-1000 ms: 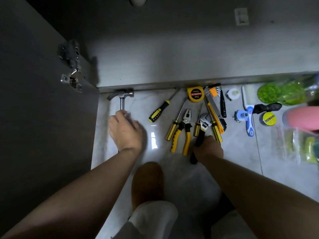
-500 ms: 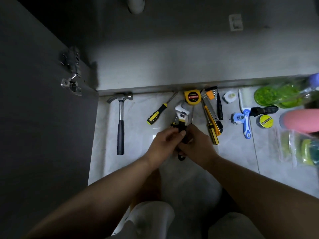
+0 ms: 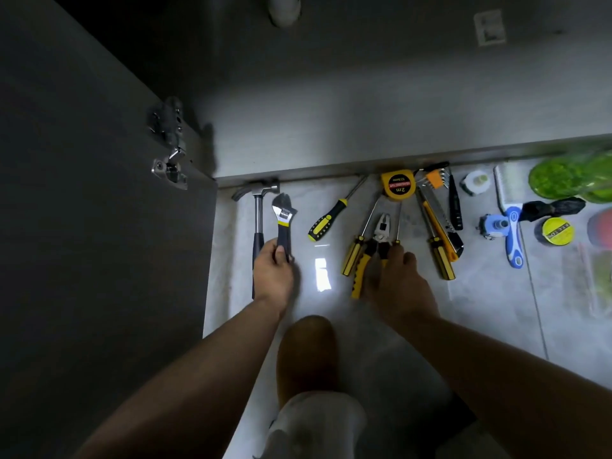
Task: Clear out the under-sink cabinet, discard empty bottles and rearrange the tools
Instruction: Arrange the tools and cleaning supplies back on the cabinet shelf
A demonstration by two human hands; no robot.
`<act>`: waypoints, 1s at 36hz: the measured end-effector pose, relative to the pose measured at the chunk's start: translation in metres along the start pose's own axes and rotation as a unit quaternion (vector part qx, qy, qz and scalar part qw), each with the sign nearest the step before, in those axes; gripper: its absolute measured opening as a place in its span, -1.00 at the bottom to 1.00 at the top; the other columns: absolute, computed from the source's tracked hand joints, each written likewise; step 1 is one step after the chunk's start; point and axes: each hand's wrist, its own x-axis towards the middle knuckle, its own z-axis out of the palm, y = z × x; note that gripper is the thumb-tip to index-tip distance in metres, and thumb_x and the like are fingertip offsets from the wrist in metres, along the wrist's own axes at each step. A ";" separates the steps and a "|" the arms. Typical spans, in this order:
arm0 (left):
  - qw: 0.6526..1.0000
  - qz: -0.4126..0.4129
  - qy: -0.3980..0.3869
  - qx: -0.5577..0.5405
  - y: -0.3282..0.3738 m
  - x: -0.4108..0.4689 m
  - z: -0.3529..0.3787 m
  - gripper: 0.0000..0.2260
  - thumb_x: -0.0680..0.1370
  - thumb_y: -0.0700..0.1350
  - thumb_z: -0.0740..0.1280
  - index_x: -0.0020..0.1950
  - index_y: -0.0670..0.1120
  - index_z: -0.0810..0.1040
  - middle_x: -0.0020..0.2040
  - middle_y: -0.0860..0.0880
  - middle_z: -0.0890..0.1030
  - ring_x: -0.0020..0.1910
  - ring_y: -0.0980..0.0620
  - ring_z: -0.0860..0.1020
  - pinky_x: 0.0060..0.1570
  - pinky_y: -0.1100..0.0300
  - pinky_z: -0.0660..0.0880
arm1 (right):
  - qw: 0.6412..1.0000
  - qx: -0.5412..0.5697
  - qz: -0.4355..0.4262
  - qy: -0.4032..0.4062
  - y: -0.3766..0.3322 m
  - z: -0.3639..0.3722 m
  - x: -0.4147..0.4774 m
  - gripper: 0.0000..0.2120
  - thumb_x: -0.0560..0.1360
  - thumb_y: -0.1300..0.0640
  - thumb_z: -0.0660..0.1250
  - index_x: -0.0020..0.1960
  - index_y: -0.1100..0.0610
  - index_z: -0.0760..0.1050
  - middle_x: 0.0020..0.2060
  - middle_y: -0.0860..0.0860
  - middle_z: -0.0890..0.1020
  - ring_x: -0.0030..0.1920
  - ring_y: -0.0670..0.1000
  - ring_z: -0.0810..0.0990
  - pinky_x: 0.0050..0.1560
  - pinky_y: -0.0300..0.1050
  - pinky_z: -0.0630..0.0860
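Wrench (image 3: 284,220), its black handle pinched in the left grip (image 3: 273,273), points to 12 o'clock just at 3 o'clock of the hammer (image 3: 258,207), while farther toward 3 o'clock the right grip (image 3: 397,286) rests straight-fingered on the pliers (image 3: 374,246).

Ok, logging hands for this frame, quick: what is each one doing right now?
Left hand: grips the adjustable wrench by its handle.
Right hand: open, straight fingers resting on the pliers handles.

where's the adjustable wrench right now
In the head view the adjustable wrench is left of centre, handle gripped by the left hand, just right of the hammer and left of the black-and-yellow screwdriver.
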 end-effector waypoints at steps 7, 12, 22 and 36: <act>0.998 0.001 0.040 0.058 -0.003 -0.002 0.003 -0.79 0.70 -0.17 0.18 0.17 -0.19 0.58 -0.07 -0.09 0.62 -0.04 -0.09 0.58 -0.07 0.25 0.42 | 0.998 0.000 0.056 -0.006 0.000 0.010 0.010 -0.41 0.52 -0.10 0.37 0.37 0.19 0.23 0.21 0.15 0.49 0.12 0.24 0.59 -0.02 0.05 0.53; 0.991 0.037 0.024 0.128 0.006 -0.007 -0.001 -0.74 0.61 -0.15 0.36 0.29 -0.09 0.52 0.01 0.06 0.58 0.04 0.02 0.57 0.05 0.27 0.41 | 0.995 -0.015 0.096 0.004 -0.011 0.014 0.019 -0.27 0.37 -0.25 0.46 0.29 0.16 0.28 0.14 0.11 0.55 0.11 0.21 0.61 -0.05 -0.01 0.50; 0.940 0.126 0.060 0.310 0.021 -0.017 0.002 -0.71 0.59 -0.17 0.27 0.31 -0.16 0.50 0.19 -0.18 0.47 0.17 -0.20 0.45 0.09 -0.08 0.47 | 0.989 -0.033 0.143 0.017 -0.024 0.020 0.023 -0.09 0.28 -0.31 0.49 0.37 0.20 0.22 0.18 0.15 0.55 0.14 0.23 0.60 -0.02 0.00 0.49; 0.915 0.219 -0.133 0.313 0.039 0.001 0.053 -0.45 0.61 -0.18 0.26 0.58 0.10 0.26 0.35 -0.07 0.39 0.29 -0.15 0.40 0.14 -0.12 0.53 | 0.991 0.020 0.120 -0.052 -0.002 -0.009 0.011 -0.20 0.11 -0.46 0.37 0.11 0.05 0.28 -0.05 0.04 0.58 -0.09 0.17 0.66 -0.04 0.08 0.64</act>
